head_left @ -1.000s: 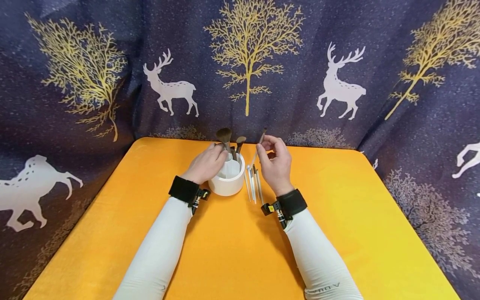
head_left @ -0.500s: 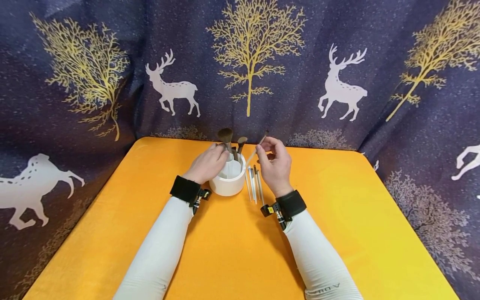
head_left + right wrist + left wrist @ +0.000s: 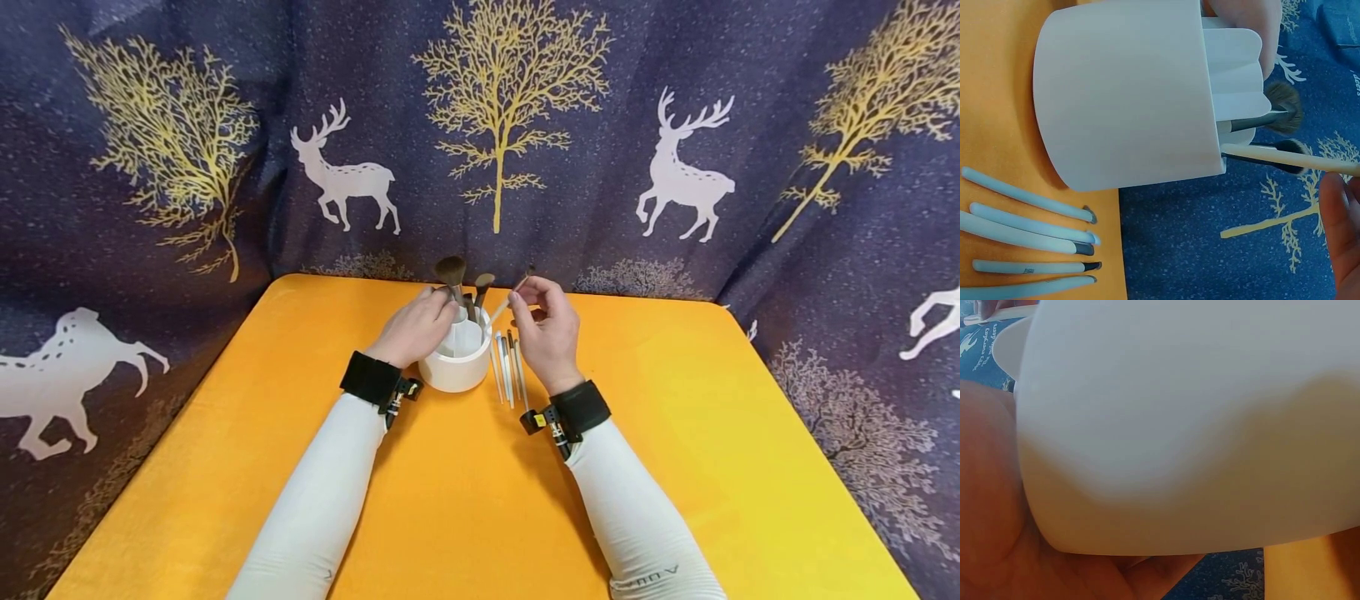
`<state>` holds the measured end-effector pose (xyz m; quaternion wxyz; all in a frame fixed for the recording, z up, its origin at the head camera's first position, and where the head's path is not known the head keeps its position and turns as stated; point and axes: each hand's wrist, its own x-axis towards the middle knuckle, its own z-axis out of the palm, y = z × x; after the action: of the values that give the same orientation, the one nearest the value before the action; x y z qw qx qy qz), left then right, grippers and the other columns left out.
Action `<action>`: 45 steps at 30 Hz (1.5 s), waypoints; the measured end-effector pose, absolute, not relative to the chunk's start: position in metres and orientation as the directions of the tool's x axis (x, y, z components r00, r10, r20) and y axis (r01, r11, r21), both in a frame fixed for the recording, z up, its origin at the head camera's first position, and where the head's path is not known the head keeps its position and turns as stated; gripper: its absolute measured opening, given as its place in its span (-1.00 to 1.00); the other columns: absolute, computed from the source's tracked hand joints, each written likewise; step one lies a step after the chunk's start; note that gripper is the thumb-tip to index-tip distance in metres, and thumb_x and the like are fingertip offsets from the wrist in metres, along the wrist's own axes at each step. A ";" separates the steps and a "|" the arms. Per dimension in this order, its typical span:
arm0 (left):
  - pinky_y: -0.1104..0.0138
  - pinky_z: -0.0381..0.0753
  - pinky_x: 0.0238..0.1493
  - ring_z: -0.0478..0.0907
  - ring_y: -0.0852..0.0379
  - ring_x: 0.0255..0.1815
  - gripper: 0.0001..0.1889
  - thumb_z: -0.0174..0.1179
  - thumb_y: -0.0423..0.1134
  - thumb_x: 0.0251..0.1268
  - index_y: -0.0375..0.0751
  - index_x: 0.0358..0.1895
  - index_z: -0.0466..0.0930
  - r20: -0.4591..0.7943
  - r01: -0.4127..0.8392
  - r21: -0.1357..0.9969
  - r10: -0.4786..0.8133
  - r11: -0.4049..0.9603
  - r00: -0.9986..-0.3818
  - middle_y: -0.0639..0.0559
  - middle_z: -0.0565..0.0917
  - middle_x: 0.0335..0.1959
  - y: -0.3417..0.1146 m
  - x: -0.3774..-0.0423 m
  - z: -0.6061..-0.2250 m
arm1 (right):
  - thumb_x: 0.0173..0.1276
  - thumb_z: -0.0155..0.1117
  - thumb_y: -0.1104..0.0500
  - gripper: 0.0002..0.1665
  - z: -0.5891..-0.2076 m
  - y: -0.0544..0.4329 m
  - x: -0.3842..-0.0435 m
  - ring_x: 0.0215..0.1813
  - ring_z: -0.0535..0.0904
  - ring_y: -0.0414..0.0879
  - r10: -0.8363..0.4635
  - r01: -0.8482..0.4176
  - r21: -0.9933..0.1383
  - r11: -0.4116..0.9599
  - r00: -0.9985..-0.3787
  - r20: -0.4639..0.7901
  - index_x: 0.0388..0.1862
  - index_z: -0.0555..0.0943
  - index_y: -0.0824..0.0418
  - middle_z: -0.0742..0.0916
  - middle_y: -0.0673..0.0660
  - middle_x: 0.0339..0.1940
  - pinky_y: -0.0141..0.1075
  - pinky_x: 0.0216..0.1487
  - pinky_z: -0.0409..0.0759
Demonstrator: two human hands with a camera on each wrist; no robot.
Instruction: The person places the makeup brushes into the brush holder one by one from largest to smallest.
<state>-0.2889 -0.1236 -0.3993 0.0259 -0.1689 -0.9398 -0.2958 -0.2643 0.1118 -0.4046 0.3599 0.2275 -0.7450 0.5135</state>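
A white round makeup brush holder (image 3: 453,375) with inner dividers stands on the table. My left hand (image 3: 416,327) grips its left side, thumb and fingers around the wall; the left wrist view is mostly filled by that wall (image 3: 1147,412). Between thumb and fingertips, my right hand (image 3: 551,329) pinches a slim makeup brush (image 3: 1297,157), bristles up and to the right. Its pale handle slants down to the holder's right rim, and the handle's end overlaps the rim in the right wrist view. A large fluffy brush (image 3: 450,269) and smaller brushes (image 3: 483,282) stand in the holder's back compartments.
Several slim makeup brushes (image 3: 508,367) lie side by side on the orange tabletop (image 3: 465,500), between the holder and my right wrist. Behind the table's far edge hangs a dark blue curtain (image 3: 600,167) with deer and trees.
My right hand has shifted slightly left, and the pinched brush has tilted so its handle end moved from above the loose brushes to the holder's rim. My left hand keeps its grip.
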 end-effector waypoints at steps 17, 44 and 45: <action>-0.08 0.53 0.24 0.53 -0.16 0.12 -0.45 -0.28 0.10 0.87 -0.14 0.48 0.52 0.147 0.329 0.545 0.298 0.771 -0.943 -0.15 0.56 0.14 -0.123 -0.289 -0.399 | 0.68 0.42 0.12 -0.58 -0.408 0.109 -0.264 0.11 0.77 0.07 -0.115 -0.595 -0.654 0.467 -0.775 0.622 0.35 0.65 0.31 0.72 0.22 0.13 0.01 -0.06 0.77; -0.06 0.49 0.12 0.51 -0.16 0.03 -0.51 -0.28 0.07 0.88 -0.12 0.32 0.57 0.160 0.339 0.542 0.301 0.769 -0.940 -0.16 0.54 0.04 -0.124 -0.290 -0.401 | 0.76 0.30 0.05 -0.47 -0.414 0.118 -0.272 0.26 0.67 0.24 -0.082 -0.557 -0.694 0.457 -0.803 0.590 0.47 0.55 0.37 0.65 0.29 0.26 0.17 0.10 0.68; -0.05 0.49 0.12 0.51 -0.15 0.03 -0.51 -0.28 0.07 0.88 -0.11 0.33 0.57 0.160 0.338 0.542 0.301 0.769 -0.940 -0.16 0.54 0.04 -0.124 -0.290 -0.401 | 0.76 0.30 0.05 -0.47 -0.414 0.119 -0.272 0.26 0.67 0.25 -0.079 -0.554 -0.695 0.457 -0.804 0.589 0.47 0.55 0.37 0.65 0.29 0.26 0.16 0.10 0.68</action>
<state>-0.2901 -0.1242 -0.4008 0.0317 -0.1699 -0.9400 -0.2941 -0.2720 0.1187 -0.4136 0.2458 0.1936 -0.8175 0.4836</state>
